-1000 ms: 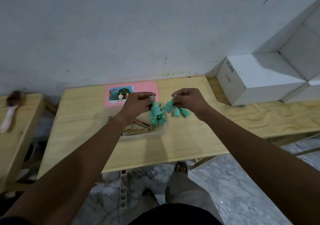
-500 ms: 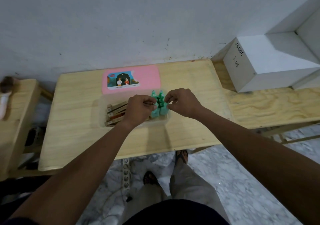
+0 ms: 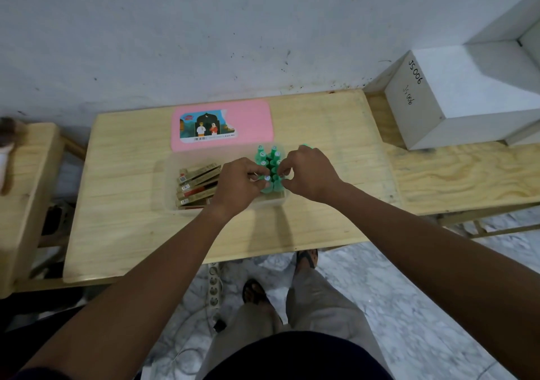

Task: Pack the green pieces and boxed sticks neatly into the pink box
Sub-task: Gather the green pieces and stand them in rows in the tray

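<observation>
A clear plastic box (image 3: pixel 171 188) sits on the wooden table (image 3: pixel 122 227), with its pink lid (image 3: pixel 251 119) lying flat behind it. Several brown boxed sticks (image 3: pixel 197 185) lie stacked in the box's left half. Several green pieces (image 3: pixel 270 157) stand upright in two rows in the right half. My left hand (image 3: pixel 238 184) pinches the top of a front green piece (image 3: pixel 266 185). My right hand (image 3: pixel 311 172) pinches the green piece beside it (image 3: pixel 277 185). One more green piece (image 3: pixel 305 146) shows just beyond my right knuckles.
White cartons (image 3: pixel 461 102) stand on a second wooden bench (image 3: pixel 467 181) to the right. Another wooden surface (image 3: pixel 23 204) lies at the left with a brush on it. A power strip (image 3: pixel 214 289) and my sandalled feet are on the marble floor below.
Both hands came down from above the table with green pieces and now hold them upright in the box's right half. The camera tilted downward.
</observation>
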The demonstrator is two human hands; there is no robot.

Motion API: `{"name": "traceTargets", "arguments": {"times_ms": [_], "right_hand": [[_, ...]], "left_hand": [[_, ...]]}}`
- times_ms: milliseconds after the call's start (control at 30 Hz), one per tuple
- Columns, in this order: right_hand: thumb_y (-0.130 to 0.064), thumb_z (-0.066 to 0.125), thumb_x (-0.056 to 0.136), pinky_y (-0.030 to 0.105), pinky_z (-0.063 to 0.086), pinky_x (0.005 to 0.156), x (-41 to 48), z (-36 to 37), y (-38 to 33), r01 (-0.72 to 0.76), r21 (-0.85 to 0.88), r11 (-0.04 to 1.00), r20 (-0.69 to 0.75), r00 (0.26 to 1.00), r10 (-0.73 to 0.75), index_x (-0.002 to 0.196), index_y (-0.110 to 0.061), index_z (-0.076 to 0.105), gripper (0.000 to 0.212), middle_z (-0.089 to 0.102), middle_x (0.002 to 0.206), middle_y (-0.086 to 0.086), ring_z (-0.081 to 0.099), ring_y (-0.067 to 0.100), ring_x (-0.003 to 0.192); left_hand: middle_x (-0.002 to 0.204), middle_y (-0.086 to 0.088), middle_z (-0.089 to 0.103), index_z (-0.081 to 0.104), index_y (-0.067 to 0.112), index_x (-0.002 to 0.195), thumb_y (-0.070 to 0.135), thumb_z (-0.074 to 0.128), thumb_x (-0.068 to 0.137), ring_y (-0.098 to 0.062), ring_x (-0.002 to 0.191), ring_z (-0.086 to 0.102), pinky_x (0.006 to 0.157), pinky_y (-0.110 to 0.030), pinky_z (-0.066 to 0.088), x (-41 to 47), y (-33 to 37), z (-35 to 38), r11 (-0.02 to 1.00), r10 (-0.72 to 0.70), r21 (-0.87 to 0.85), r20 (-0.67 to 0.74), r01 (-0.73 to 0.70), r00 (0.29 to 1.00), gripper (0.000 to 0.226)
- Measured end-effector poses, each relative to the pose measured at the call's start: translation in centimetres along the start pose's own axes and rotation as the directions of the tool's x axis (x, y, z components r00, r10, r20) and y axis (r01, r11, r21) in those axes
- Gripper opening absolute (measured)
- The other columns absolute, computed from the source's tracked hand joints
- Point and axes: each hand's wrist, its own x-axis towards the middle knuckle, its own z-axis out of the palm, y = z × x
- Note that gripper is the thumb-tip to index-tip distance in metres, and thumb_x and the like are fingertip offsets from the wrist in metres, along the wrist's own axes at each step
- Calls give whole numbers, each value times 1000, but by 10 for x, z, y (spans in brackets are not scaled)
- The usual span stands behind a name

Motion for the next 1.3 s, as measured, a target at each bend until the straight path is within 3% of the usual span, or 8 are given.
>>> {"name": "traceTargets", "arguments": {"times_ms": [133,267,400,500,833,1033,1167,1300], "right_hand": [[-29,67,81,41,44,86,0,4,-2,-3,-45,999,12,1000,3,100,-28,75,20,73,95,-5,56,22,96],[-31,66,81,41,42,87,1,7,-2,-5,-67,998,11,1000,6,100,-29,75,21,73,95,-4,55,22,96],[-30,66,80,38,40,86,2,4,-2,-10,-62,998,13,1000,10,100,-29,75,22,73,95,-5,55,22,97],[-28,66,79,37,39,86,2,2,-2,-14,-49,999,19,1000,15,100,-29,75,23,73,95,-6,55,21,98],[-27,66,77,38,42,90,5,-9,-6,5,-47,999,66,998,-2,100,-29,75,24,72,95,-8,55,19,98],[-27,64,78,41,43,92,10,-7,-10,20,-94,995,102,995,-11,100,-32,74,25,73,95,-8,61,20,97],[-27,65,78,43,43,93,12,-5,-10,33,-116,993,122,992,-18,100,-32,74,25,73,94,-7,62,21,95],[-27,64,79,42,42,92,13,-2,-8,38,-145,989,126,992,-20,100,-33,74,24,73,92,-6,60,22,95]], "left_hand": [[87,-2,74,79,16,94,11,81,70,-13,71,68,72,-32,57,1,-1,3,1000,-7,3,-15,8,1000,24],[92,-7,77,79,12,97,9,80,73,-10,75,71,77,-20,55,3,5,4,1000,-9,-15,-5,9,1000,25],[90,-7,77,78,9,98,7,80,73,-4,70,69,70,-4,50,4,3,2,998,-44,-51,-1,44,999,25],[89,-7,76,77,7,100,4,79,73,-4,70,68,68,-2,49,2,2,1,991,-83,-108,-6,82,997,26],[91,-7,75,77,6,100,1,78,75,-12,80,72,79,-21,57,3,-9,-4,963,-158,-218,13,157,987,26],[89,-8,75,76,4,100,0,77,76,-14,80,72,83,-27,58,-1,-13,2,965,-163,-201,37,167,986,24],[91,-9,76,76,4,100,-1,72,78,-16,79,72,80,-30,59,0,-12,2,989,-91,-116,-12,89,996,23],[91,-10,77,77,4,97,0,72,77,-9,71,67,71,-3,48,0,-9,3,999,-24,-24,-29,24,999,21]]}}
